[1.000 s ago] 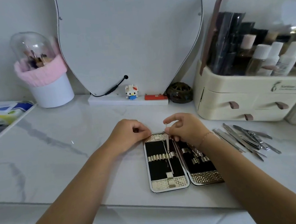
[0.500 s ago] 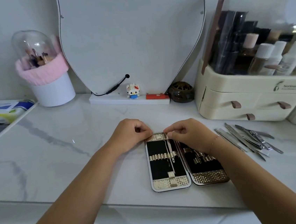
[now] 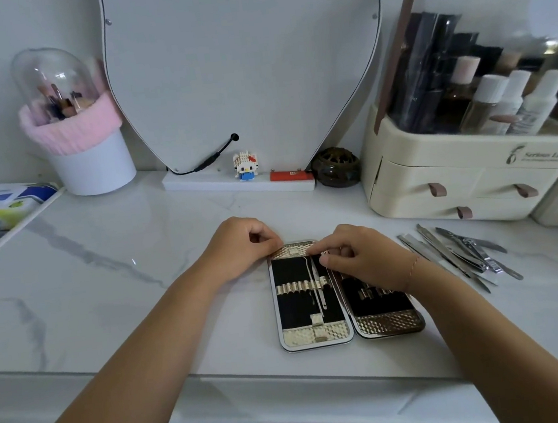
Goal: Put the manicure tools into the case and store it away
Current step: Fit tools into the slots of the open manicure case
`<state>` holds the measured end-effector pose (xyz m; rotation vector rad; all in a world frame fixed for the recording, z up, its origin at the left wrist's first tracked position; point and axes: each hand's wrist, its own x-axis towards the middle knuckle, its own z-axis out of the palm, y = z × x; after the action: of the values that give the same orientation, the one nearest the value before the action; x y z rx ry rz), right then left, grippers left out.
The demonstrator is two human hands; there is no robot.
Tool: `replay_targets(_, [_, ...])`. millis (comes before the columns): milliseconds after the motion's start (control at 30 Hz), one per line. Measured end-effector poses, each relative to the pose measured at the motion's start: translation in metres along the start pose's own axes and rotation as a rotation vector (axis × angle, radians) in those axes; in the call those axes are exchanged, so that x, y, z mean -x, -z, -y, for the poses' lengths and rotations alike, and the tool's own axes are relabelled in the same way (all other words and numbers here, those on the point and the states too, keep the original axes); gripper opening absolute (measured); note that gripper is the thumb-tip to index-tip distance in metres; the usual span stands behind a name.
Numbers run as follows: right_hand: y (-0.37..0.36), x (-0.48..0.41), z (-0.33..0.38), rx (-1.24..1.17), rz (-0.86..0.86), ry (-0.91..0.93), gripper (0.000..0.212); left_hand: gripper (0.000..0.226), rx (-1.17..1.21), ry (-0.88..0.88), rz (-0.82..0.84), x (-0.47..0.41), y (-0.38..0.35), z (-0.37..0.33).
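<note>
Steel tool (image 3: 321, 295) sits in case (image 3: 313, 336), right hand (image 3: 362, 259) pinching its top; curled left hand (image 3: 240, 246) presses case corner.

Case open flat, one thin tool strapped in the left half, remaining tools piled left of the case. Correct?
Not quite. The head view shows the loose tools piled to the right of the case, in front of the cream organiser. The rest holds: the case is open flat, with one thin tool in its left half.
</note>
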<state>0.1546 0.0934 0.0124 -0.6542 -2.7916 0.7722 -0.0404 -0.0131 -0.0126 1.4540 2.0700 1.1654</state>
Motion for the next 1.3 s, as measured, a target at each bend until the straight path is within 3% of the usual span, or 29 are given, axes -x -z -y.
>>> replay_targets(234, [0.005, 0.01, 0.003, 0.023, 0.038, 0.024, 0.03, 0.011, -0.016, 0.012, 0.003, 0.001, 0.001, -0.002])
replay_targets(334, [0.018, 0.023, -0.016, -0.097, -0.191, -0.034, 0.023, 0.012, 0.025, 0.021, -0.005, 0.003, 0.0, -0.003])
replay_targets(400, [0.032, 0.036, -0.039, -0.073, -0.373, -0.155, 0.011, 0.012, 0.057, 0.036, -0.008, 0.003, -0.001, -0.003])
replay_targets(467, [0.043, 0.048, -0.061, -0.007, -0.449, -0.295, 0.002, 0.013, 0.085, 0.044, -0.007, 0.003, -0.002, -0.004])
replay_targets(701, [0.041, 0.054, -0.079, 0.093, -0.392, -0.479, 0.01, 0.015, 0.1, 0.041, -0.001, 0.003, -0.001, -0.002])
replay_targets(867, [0.045, 0.048, -0.073, 0.131, -0.298, -0.504, 0.012, 0.016, 0.08, 0.045, 0.0, 0.003, -0.001, -0.002])
replay_targets(1301, [0.046, 0.039, -0.066, 0.133, -0.29, -0.565, 0.014, 0.01, 0.094, 0.049, -0.004, 0.003, -0.001, 0.0])
